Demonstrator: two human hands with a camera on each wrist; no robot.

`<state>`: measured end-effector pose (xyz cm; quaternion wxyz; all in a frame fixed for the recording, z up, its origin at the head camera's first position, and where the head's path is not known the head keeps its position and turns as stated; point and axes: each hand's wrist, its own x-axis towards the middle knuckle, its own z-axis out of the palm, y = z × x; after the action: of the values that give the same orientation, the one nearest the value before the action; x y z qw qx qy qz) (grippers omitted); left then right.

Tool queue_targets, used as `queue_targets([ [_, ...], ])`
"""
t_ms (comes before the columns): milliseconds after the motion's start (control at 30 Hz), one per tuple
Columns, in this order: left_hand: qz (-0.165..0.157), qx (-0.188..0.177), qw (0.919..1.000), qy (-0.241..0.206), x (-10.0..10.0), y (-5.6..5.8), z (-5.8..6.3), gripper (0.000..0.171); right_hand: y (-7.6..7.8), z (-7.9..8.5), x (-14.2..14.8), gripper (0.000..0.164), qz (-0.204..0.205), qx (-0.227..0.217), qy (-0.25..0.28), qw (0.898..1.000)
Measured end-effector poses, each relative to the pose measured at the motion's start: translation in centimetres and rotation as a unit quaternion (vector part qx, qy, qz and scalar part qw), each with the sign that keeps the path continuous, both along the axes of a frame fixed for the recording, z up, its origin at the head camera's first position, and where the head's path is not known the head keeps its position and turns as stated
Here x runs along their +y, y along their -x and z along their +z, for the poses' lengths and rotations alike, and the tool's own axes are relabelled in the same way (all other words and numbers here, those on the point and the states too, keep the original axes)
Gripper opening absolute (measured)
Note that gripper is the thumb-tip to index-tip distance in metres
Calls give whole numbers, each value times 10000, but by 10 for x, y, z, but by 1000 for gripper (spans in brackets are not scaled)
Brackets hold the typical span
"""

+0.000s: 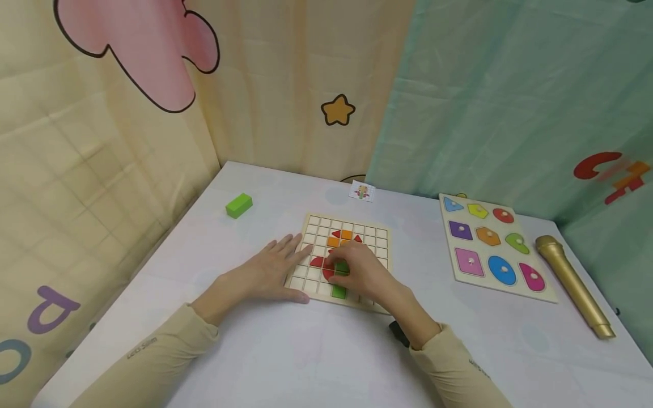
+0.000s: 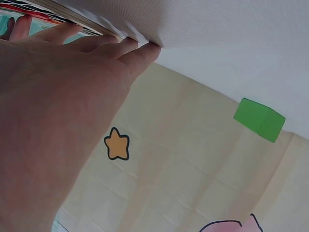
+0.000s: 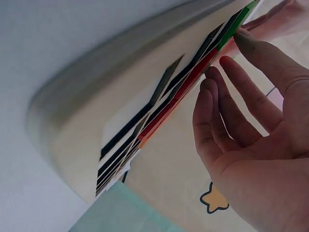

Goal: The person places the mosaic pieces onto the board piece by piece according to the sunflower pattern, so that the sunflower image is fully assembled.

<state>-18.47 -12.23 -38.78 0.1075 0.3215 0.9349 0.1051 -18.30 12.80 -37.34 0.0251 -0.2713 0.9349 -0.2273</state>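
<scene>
A wooden grid board [image 1: 312, 287] lies on the table with coloured flat pieces in its cells. Orange squares [image 1: 333, 242] and small red triangles [image 1: 358, 238] sit toward the far side; red rounded pieces [image 1: 329, 273] and green pieces [image 1: 339, 292] are nearer. My left hand [image 1: 267, 269] rests along the board's left edge, fingers spread. Above the red and green pieces is my right hand [image 1: 364, 272], its fingers loosely bent. In the right wrist view, the thumb [image 3: 263, 55] reaches the green piece and the fingertips come close to the red; no piece shows lifted between them.
A green block [image 1: 238, 205] stands at back left, and a small picture card [image 1: 362, 191] lies behind the board. To the right are a knobbed shape puzzle [image 1: 490, 288] and a gold microphone [image 1: 573, 283]. A black object [image 1: 399, 333] is partly hidden by the right forearm.
</scene>
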Motion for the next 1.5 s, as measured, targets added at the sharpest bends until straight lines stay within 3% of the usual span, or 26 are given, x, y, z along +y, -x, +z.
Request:
queue_targets([
  [233, 12, 23, 10000, -19, 0, 1, -3, 113, 2, 1, 6, 19, 168, 69, 82, 9998],
  [400, 52, -35, 10000, -23, 1, 2, -3, 114, 2, 6, 19, 23, -41, 77, 342, 9994],
  [533, 123, -130, 9998, -3, 2, 2, -4, 115, 3, 7, 40, 47, -622, -56, 363, 9974],
  [667, 198, -133, 9997, 27, 1, 1, -4, 115, -1, 7, 71, 77, -1306, -260, -2, 9911],
  [967, 244, -61, 9996, -125, -5, 5, -2, 114, -20, 7, 152, 94, -2214, 221, -819, 9715],
  [1133, 483, 247, 9982, -246, -16, 10, 8, 110, -21, 7, 172, 94, -2352, 397, -1028, 9657],
  [1300, 834, 789, 9927, -371, -31, 18, 19, 106, -22, 3, 184, 96, -2456, 448, -1160, 9614],
  [1500, 1070, 1447, 9834, -222, -47, 30, 20, 104, -26, -1, 196, 98, -2449, 720, -1185, 9596],
])
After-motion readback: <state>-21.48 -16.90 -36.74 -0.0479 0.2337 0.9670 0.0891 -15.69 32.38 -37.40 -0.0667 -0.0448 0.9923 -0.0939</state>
